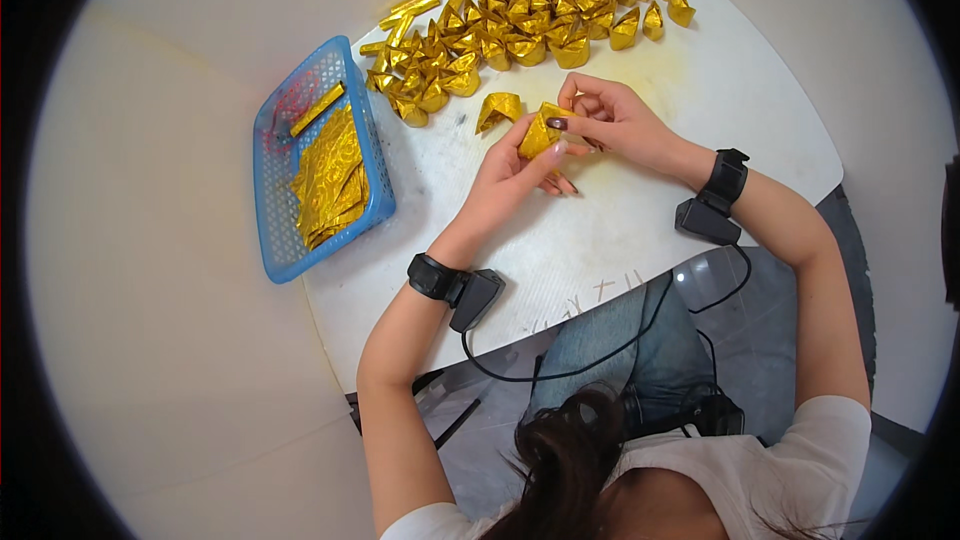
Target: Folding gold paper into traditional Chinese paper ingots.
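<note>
Between my two hands is a partly folded piece of gold foil paper, held above the middle of the white table. My left hand grips it from the left and below, thumb on its lower part. From the right, my right hand pinches its upper edge with thumb and fingers; some fingertips are hidden behind the paper. Just left of the held piece, one folded gold paper shape lies on the table. Farther back stands a crowded group of finished gold paper ingots with pointed ends.
A blue plastic basket at the left holds a stack of gold paper sheets and a gold paper roll. More gold rolls lie at the back left of the white table. A black cable links the wrist devices.
</note>
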### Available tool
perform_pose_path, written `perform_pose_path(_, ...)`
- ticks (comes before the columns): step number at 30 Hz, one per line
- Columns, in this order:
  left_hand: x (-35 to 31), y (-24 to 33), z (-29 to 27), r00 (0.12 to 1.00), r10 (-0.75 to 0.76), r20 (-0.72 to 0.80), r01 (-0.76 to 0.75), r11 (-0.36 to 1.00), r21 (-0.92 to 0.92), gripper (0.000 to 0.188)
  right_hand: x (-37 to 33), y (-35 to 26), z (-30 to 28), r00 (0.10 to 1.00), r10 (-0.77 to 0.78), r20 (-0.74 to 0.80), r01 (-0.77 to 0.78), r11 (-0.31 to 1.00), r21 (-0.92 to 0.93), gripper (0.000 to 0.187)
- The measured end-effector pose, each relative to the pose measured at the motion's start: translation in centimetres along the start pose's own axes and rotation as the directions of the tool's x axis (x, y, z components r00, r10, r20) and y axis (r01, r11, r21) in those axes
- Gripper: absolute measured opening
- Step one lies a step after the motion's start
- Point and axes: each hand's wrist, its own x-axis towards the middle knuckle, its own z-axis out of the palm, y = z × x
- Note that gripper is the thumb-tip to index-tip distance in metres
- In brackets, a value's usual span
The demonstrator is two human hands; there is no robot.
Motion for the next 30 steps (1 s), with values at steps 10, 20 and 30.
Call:
perform_pose_path(10,0.2,-1.3,-0.3,0.998,-0.055,-0.041,0.054,0.998,-0.023,0.034,-0.1,0.0,-0.1,0.998,0.030,0.052,-0.030,0.999,0.015,0.011)
perform_pose_path(20,0.1,-0.5,0.6,0.914,0.094,-0.395,-0.064,0.994,0.088,0.029,-0.5,-1.4,0.2,0.996,0.056,0.065,-0.050,0.995,-0.086,0.010)
perform_pose_path(30,0.0,-0.4,0.4,0.898,0.039,-0.438,-0.011,0.998,0.065,0.020,-0.4,-0.9,0.2,0.991,0.096,0.090,-0.100,0.994,0.041,0.011)
